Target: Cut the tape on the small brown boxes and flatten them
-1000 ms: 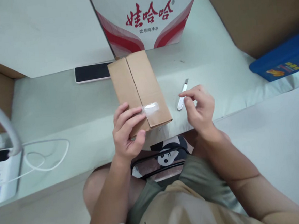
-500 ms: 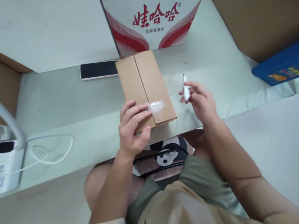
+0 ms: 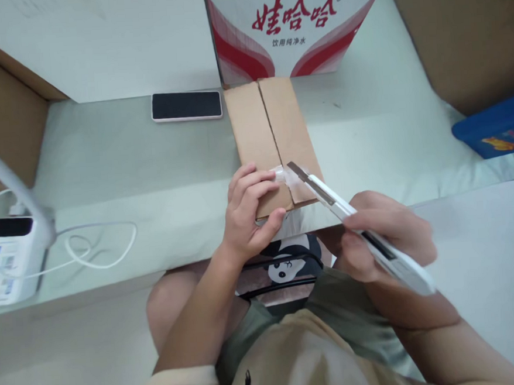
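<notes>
White slim utility knife [image 3: 360,226] is in right hand [image 3: 387,236], whose fingers close around it. Left hand [image 3: 252,210], half open, lies on brown rectangular cardboard box [image 3: 294,125], which sits on pale green covered table [image 3: 380,131].

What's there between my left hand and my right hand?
Between left hand and right hand, the head view shows the taped end of the cardboard box and the knife blade.
</notes>
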`<state>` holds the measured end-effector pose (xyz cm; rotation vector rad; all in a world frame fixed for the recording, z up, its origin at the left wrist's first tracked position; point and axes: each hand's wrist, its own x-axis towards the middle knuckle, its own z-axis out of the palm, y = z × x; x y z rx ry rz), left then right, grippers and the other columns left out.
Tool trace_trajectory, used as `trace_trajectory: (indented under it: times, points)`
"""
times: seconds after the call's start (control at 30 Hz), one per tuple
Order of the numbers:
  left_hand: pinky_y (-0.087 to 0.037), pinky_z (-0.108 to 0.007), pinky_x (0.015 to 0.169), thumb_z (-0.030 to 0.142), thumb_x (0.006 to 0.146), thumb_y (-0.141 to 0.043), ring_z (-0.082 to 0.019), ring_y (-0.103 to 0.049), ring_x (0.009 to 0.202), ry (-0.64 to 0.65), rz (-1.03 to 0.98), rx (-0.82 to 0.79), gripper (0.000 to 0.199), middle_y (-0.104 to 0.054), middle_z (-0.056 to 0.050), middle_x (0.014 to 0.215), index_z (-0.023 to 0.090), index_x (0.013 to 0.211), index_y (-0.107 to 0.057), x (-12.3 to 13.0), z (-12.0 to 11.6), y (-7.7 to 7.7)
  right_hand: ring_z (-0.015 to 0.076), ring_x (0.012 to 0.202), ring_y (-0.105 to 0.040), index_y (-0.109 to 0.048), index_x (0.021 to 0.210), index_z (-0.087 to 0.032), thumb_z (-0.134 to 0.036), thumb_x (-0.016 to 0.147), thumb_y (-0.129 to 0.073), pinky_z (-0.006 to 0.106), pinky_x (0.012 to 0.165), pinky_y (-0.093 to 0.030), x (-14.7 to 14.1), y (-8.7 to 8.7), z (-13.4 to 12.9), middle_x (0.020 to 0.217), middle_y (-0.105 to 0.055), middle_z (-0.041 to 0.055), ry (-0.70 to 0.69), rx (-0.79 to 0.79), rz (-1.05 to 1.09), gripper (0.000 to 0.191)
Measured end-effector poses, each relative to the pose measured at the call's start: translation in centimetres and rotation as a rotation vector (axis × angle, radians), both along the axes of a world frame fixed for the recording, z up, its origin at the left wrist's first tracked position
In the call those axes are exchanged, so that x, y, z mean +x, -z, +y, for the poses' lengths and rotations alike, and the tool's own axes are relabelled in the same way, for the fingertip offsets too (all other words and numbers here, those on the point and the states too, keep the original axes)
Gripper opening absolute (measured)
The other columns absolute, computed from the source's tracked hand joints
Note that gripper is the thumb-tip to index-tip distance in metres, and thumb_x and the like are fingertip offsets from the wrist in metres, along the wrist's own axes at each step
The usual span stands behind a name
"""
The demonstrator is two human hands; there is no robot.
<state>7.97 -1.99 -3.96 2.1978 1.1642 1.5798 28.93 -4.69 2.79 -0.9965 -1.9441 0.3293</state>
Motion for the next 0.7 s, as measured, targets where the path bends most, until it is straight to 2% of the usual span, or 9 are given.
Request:
trace_trajectory:
  times: [0.1, 0.17, 0.33, 0.47, 0.6, 0.7]
  points:
    - [-0.045, -0.051, 0.117, 0.042, 0.098, -0.057, -0.026, -0.06, 0.126, -0.001, 0.0, 0.0, 0.03, -0.069, -0.01, 0.123, 0.023, 0.121, -0.057, 0.1, 0.1, 0.1, 0.0122, 0.053, -0.051, -0.064, 0.092, -0.023, -0.019, 0.088, -0.059, 0.028, 0.054, -0.043, -0.5, 0.2, 0.5, 0.062, -0.056, -0.003, -0.024, 0.153, -0.069, 0.008]
    - [-0.045, -0.051, 0.117, 0.042, 0.098, -0.058, -0.026, -0.06, 0.127, -0.003, 0.007, -0.002, 0.03, -0.069, -0.01, 0.122, 0.023, 0.121, -0.057, 0.1, 0.1, 0.1, 0.0124, 0.052, -0.05, -0.064, 0.088, -0.023, -0.016, 0.087, -0.057, 0.028, 0.054, -0.042, -0.8, 0.0, 0.7, 0.059, -0.055, -0.0031, -0.045, 0.167, -0.106, 0.01]
    - [-0.044, -0.052, 0.118, 0.043, 0.097, -0.059, -0.026, -0.061, 0.126, 0.003, -0.008, -0.005, 0.031, -0.07, -0.01, 0.122, 0.023, 0.122, -0.058, 0.3, 0.1, 0.2, 0.0127, 0.051, -0.043, -0.06, 0.084, -0.023, -0.013, 0.081, -0.055, 0.029, 0.052, -0.037, -1.5, -1.1, 0.4, 0.056, -0.05, -0.003, -0.108, 0.117, -0.191, 0.012]
    - [-0.043, -0.052, 0.119, 0.041, 0.097, -0.06, -0.026, -0.061, 0.126, 0.011, -0.01, -0.001, 0.031, -0.07, -0.009, 0.123, 0.023, 0.121, -0.059, 0.3, 0.1, 0.3, 0.0112, 0.051, -0.036, -0.059, 0.077, -0.021, -0.015, 0.085, -0.054, 0.028, 0.051, -0.033, -2.3, -2.1, -0.1, 0.056, -0.045, -0.0035, -0.043, 0.07, -0.239, 0.012]
    - [-0.044, -0.049, 0.119, 0.04, 0.096, -0.061, -0.024, -0.062, 0.124, 0.006, -0.008, 0.013, 0.03, -0.07, -0.009, 0.122, 0.022, 0.121, -0.059, 0.3, 0.2, 0.4, 0.0107, 0.055, -0.045, -0.062, 0.075, -0.02, -0.015, 0.091, -0.054, 0.026, 0.056, -0.041, -3.2, -2.7, 0.0, 0.06, -0.052, -0.0016, 0.002, -0.109, -0.316, 0.019]
    - [-0.045, -0.05, 0.118, 0.042, 0.097, -0.06, -0.025, -0.063, 0.122, -0.016, -0.012, 0.046, 0.032, -0.071, -0.009, 0.121, 0.022, 0.121, -0.059, 0.4, 0.4, 0.6, 0.0106, 0.054, -0.048, -0.062, 0.077, -0.019, -0.015, 0.093, -0.053, 0.025, 0.055, -0.043, -3.7, -2.9, 0.3, 0.06, -0.056, -0.001, 0.004, -0.088, -0.249, 0.019]
